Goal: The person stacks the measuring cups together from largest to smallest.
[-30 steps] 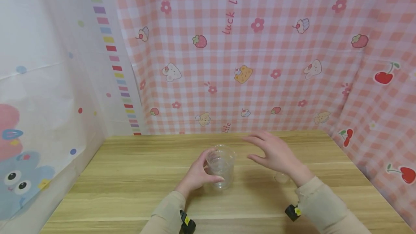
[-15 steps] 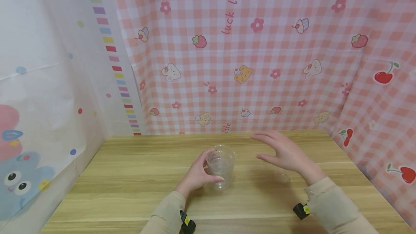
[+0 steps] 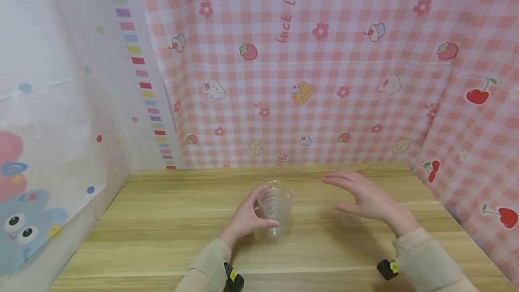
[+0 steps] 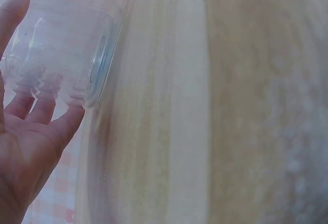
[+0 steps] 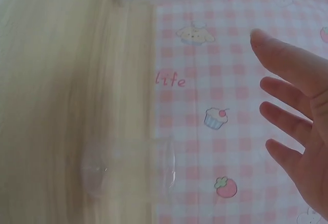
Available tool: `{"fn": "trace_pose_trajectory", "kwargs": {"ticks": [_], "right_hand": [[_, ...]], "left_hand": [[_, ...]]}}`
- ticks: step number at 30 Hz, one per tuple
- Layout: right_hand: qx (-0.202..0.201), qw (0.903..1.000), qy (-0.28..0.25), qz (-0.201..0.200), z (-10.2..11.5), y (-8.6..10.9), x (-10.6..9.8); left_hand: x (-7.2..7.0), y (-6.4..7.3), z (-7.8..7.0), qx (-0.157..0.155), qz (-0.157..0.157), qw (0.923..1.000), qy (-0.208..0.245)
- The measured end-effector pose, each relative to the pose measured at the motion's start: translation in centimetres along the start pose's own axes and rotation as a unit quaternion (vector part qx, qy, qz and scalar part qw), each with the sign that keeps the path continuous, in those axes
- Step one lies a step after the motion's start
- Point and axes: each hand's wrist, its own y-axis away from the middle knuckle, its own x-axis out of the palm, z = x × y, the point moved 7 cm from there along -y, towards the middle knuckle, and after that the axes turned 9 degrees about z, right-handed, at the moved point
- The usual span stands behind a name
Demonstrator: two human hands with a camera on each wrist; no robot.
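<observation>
My left hand (image 3: 246,217) grips a clear plastic cup (image 3: 281,208) standing upright on the table, thumb on the near side and fingers around the far side. In the left wrist view the fingers (image 4: 43,111) show against the wall of the cup (image 4: 61,44), close to its base. My right hand (image 3: 371,202) hovers to the right with fingers spread and nothing held. Just below it stands a smaller clear cup (image 3: 351,220), faint and partly hidden by the hand. The right wrist view shows this small cup (image 5: 128,167) apart from the fingertips (image 5: 274,144).
The wooden table (image 3: 170,220) extends to both sides of the hands. A pink checked cloth (image 3: 275,66) hangs behind it, another stretch with cherries runs along the right, and a white printed sheet (image 3: 61,102) covers the left side.
My right hand has moved to the right and slightly down, away from the larger cup, with its fingers still spread. The left hand and the larger cup have stayed in place.
</observation>
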Motion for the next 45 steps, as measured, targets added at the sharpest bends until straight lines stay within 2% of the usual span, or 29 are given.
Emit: {"fn": "trace_pose_trajectory", "kwargs": {"ticks": [9, 17, 34, 42, 45], "right_hand": [[0.0, 0.9998, -0.009, 0.015, -0.8, 1.7, 0.8], [0.021, 0.9985, -0.022, 0.045, -1.4, 2.8, 1.6], [0.046, 0.9937, -0.025, 0.098, -2.6, 3.8, 2.8], [0.029, 0.9916, -0.034, 0.122, -2.9, 3.8, 3.2], [0.034, 0.9903, -0.036, 0.13, -3.1, 3.9, 3.3]], "left_hand": [[0.0, 0.0, -0.1, 0.005, 0.002, 1.0, 0.003], [0.0, 0.0, 0.0, 0.006, 0.002, 1.0, 0.002], [0.0, 0.0, 0.0, 0.004, 0.003, 1.0, -0.003], [-0.1, 0.0, -0.1, -0.007, 0.001, 0.9999, -0.009], [-0.1, 0.1, -0.2, -0.008, 0.001, 0.9999, -0.006]]}}
